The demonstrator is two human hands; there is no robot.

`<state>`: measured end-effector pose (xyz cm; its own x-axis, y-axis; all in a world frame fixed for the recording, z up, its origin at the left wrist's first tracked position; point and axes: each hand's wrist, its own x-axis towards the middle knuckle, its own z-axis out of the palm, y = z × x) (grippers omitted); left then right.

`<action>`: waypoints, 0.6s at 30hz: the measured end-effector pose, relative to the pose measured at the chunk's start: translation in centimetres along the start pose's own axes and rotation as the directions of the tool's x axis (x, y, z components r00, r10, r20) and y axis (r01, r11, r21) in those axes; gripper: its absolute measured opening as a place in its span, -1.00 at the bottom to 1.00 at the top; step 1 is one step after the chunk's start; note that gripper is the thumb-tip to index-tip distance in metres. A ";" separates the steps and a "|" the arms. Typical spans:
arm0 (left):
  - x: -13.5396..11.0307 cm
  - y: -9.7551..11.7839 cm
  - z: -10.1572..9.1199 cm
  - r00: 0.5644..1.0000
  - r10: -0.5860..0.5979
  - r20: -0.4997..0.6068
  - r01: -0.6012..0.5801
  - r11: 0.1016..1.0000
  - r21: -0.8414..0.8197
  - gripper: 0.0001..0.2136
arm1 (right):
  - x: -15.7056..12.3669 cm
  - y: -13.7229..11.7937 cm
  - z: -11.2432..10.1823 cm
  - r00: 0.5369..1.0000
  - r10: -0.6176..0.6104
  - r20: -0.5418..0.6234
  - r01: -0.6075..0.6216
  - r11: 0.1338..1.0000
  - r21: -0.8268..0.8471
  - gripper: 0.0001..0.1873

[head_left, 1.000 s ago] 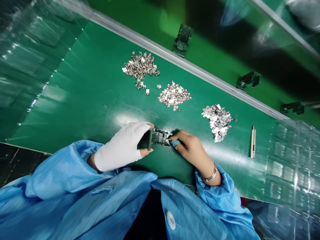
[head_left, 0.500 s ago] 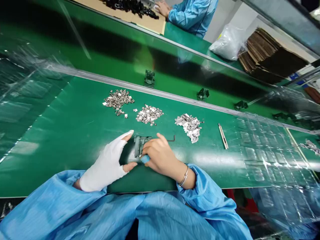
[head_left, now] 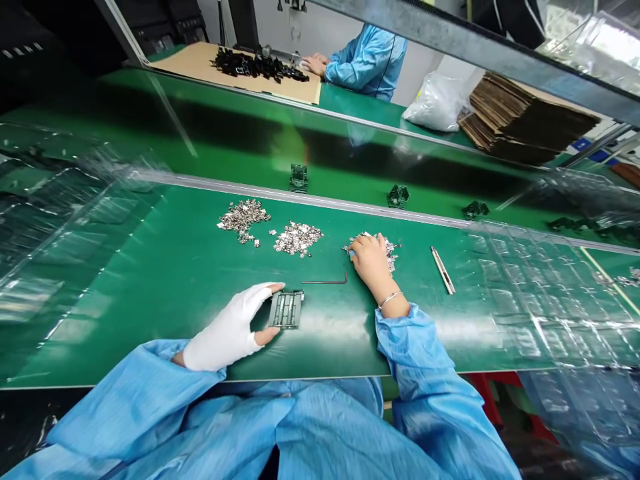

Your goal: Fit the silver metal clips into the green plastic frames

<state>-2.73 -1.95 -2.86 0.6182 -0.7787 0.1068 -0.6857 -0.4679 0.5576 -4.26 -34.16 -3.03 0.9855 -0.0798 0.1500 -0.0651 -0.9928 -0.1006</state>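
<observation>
My left hand, in a white fingerless glove, grips a dark green slotted block between thumb and fingers, low over the green bench. Out to the right, my bare right hand reaches onto a pile of flat silver metal pieces. Its fingers are bent together at the pile, with a bit of blue covering on one of them. Whatever they pinch is mostly hidden. An L-shaped hex key lies between my hands.
Two more heaps, of small metal parts and shiny metal pieces, lie ahead. A utility knife rests to the right, beside clear plastic trays. Green assemblies stand beyond the metal rail. A co-worker's blue sleeve shows behind.
My right hand has left the block and moved right and away from me to the silver pile. The block stays in my left hand, now in plain sight. The view has tilted up.
</observation>
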 end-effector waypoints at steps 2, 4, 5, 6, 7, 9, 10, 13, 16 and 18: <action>-0.1 0.0 0.0 1.000 -0.001 -0.007 0.001 1.000 -0.021 -0.44 | -0.2 -0.4 0.2 1.000 0.010 -0.022 -0.010 1.000 -0.024 -0.76; -0.2 0.1 -0.1 0.999 -0.001 -0.033 -0.001 0.998 -0.056 -0.41 | -0.4 -0.6 0.2 0.997 0.040 -0.066 -0.039 0.999 0.007 -0.73; -0.2 0.0 -0.3 0.999 -0.005 -0.051 0.001 0.997 -0.074 -0.41 | -0.5 -0.6 0.2 0.995 0.057 -0.086 -0.054 0.998 0.036 -0.72; -0.1 0.0 -0.4 0.997 -0.014 -0.073 0.007 0.996 -0.091 -0.42 | -0.6 -0.5 0.2 0.993 0.070 -0.097 -0.064 0.996 0.064 -0.71; 0.0 0.0 -0.6 0.995 -0.027 -0.095 0.017 0.994 -0.106 -0.44 | -0.6 -0.5 0.2 0.992 0.076 -0.100 -0.068 0.994 0.084 -0.70; 0.3 -0.1 -1.1 0.989 -0.055 -0.137 0.037 0.991 -0.127 -0.49 | -0.7 -0.4 0.3 0.993 0.074 -0.089 -0.066 0.994 0.082 -0.70; 0.4 -0.1 -1.2 0.986 -0.066 -0.154 0.045 0.990 -0.133 -0.50 | -0.7 -0.3 0.4 0.994 0.069 -0.079 -0.064 0.996 0.063 -0.70; 1.0 0.0 -1.7 0.980 -0.074 -0.182 0.050 0.990 -0.130 -0.54 | -0.7 -0.3 0.6 0.998 0.046 -0.050 -0.046 0.999 -0.007 -0.73; 1.5 0.2 -2.0 0.978 -0.054 -0.204 0.032 0.993 -0.110 -0.56 | -0.7 -0.4 0.5 0.998 0.026 -0.061 -0.027 1.000 -0.010 -0.74; 1.6 0.3 -2.3 0.975 -0.043 -0.218 0.023 0.996 -0.091 -0.58 | -0.7 -0.4 0.3 0.995 0.051 -0.087 -0.047 0.998 0.050 -0.75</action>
<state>-1.06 -2.42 -0.67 0.7158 -0.6482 0.2597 -0.6331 -0.4457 0.6329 -4.86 -33.64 -3.33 0.9634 -0.1380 0.2300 -0.1033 -0.9822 -0.1566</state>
